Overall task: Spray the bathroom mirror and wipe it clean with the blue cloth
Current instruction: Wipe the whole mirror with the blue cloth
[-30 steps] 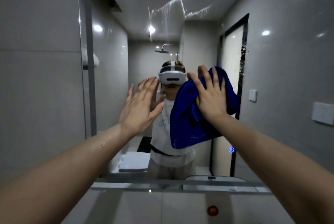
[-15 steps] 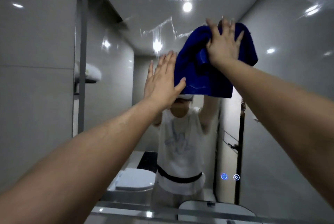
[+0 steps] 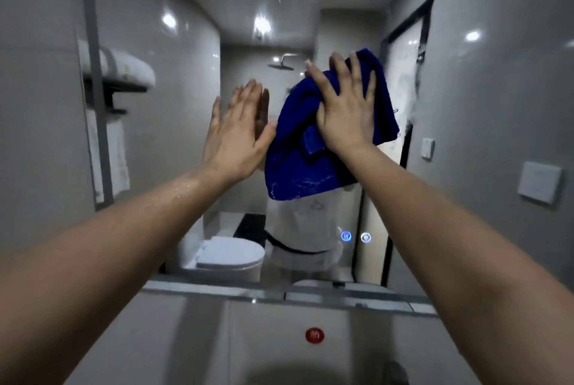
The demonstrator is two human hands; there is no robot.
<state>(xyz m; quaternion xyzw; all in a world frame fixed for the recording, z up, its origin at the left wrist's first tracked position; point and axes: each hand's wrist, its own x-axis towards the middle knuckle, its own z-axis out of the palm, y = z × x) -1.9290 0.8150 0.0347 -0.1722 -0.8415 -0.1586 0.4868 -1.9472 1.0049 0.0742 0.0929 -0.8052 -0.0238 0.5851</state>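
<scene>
The bathroom mirror (image 3: 192,42) fills the wall ahead, with wet streaks and droplets near its top. My right hand (image 3: 344,111) presses the bunched blue cloth (image 3: 298,173) flat against the glass, fingers spread and straight. The cloth hangs down below my palm. My left hand (image 3: 236,139) is raised flat with straight fingers at the glass just left of the cloth, holding nothing. No spray bottle is in view.
Two lit touch icons (image 3: 346,236) glow low on the mirror. A narrow ledge (image 3: 217,290) runs under its lower edge, with a red round button (image 3: 314,335) on the panel below. The left wall (image 3: 37,136) is grey tile.
My right hand has brought the cloth down the glass from the upper area to mid height. My left hand came down alongside it. The view has tipped downward.
</scene>
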